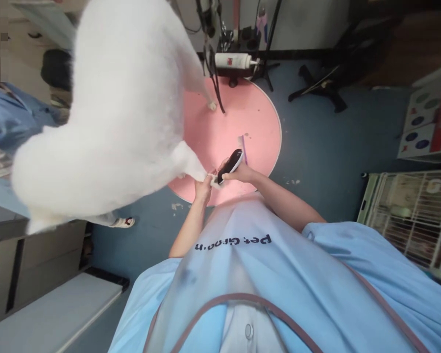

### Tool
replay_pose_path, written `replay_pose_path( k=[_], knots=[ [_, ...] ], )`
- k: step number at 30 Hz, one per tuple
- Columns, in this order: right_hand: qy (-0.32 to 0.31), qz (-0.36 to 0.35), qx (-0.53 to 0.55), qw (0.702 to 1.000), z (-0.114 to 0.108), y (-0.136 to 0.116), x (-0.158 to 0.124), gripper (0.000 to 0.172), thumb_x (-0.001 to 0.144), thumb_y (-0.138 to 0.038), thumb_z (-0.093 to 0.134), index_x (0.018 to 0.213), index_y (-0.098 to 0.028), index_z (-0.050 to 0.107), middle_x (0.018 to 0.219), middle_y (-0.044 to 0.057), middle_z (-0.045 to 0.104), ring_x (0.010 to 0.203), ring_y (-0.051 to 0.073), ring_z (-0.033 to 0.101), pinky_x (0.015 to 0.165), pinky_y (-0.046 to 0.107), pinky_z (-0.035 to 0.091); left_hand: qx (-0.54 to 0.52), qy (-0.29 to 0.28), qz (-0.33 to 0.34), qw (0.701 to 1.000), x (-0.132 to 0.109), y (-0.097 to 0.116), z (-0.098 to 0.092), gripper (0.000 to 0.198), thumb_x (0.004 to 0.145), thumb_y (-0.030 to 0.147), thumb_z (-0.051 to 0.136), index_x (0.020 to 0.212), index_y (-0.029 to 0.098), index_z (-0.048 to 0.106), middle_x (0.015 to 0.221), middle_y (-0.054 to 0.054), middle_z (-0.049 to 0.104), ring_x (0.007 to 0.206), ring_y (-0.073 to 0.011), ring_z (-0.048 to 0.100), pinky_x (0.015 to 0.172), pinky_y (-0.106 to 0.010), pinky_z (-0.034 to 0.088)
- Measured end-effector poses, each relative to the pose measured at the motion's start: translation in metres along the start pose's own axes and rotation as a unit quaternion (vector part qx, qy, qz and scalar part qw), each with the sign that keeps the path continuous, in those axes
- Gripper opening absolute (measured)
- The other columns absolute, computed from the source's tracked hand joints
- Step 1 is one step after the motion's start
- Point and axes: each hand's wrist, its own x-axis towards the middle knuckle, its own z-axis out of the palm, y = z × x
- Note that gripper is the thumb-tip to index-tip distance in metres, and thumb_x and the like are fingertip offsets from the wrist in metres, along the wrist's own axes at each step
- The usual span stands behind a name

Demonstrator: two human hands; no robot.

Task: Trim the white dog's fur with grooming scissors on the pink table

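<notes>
A large white fluffy dog (128, 103) stands on a round pink table (259, 110), its head toward the left. One of its legs stretches toward me, and my left hand (203, 188) is closed around the paw (213, 181) at its end. My right hand (240, 172) grips a black and white hair clipper (230, 165), whose lower end is at the paw. Whether the blade touches the fur I cannot tell. Just beyond my right hand a purple comb (244, 147) lies on the pink top. Another paw (212, 105) rests farther back on the table.
A white bottle (233, 61) lies in a black holder (238, 46) with tools at the table's far edge. Dark cords hang beside it. A person in blue (14, 110) is at the left, beyond the dog. A wire cage (411, 215) stands at the right.
</notes>
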Motion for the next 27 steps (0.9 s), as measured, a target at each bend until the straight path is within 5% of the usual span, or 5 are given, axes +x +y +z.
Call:
replay_pose_path(
  k=[7,17,23,27],
  knots=[
    [0.030,-0.026,0.111,0.993,-0.003,0.008,-0.013,0.032,0.063,-0.023,0.075,0.093,-0.020,0.062,0.094,0.002,0.073,0.089,0.018,0.067,0.085,0.035,0.054,-0.001,-0.015,-0.026,1.000,-0.002,0.004,0.007,0.041,0.067,0.035,0.078,0.102,0.014,0.076,0.114,-0.014,0.076,0.113,-0.0281,0.070,0.100,-0.042,0.056],
    [-0.007,-0.018,0.064,0.998,-0.007,0.012,0.000,0.032,0.058,-0.020,0.076,0.089,-0.018,0.066,0.091,0.003,0.074,0.086,0.020,0.068,0.082,0.035,0.055,-0.035,-0.001,-0.030,0.999,0.001,0.003,0.003,0.039,0.067,0.032,0.080,0.101,0.012,0.076,0.119,-0.016,0.074,0.117,-0.0278,0.068,0.105,-0.041,0.053],
    [0.167,0.014,0.042,0.985,0.018,0.024,0.002,0.028,0.069,-0.035,0.074,0.090,-0.018,0.067,0.083,0.003,0.070,0.072,0.017,0.064,0.066,0.032,0.053,-0.053,0.077,-0.014,0.996,0.007,0.001,0.007,0.038,0.071,0.027,0.079,0.104,0.011,0.073,0.125,-0.019,0.071,0.119,-0.0282,0.067,0.105,-0.041,0.052],
    [0.220,0.005,0.017,0.975,0.040,0.024,-0.008,0.023,0.072,-0.037,0.072,0.086,-0.020,0.065,0.080,0.003,0.066,0.075,0.019,0.063,0.070,0.033,0.053,-0.075,0.118,-0.011,0.990,0.010,-0.005,0.015,0.032,0.076,0.019,0.072,0.107,0.012,0.071,0.130,-0.019,0.069,0.123,-0.0254,0.065,0.105,-0.039,0.052]
  ],
)
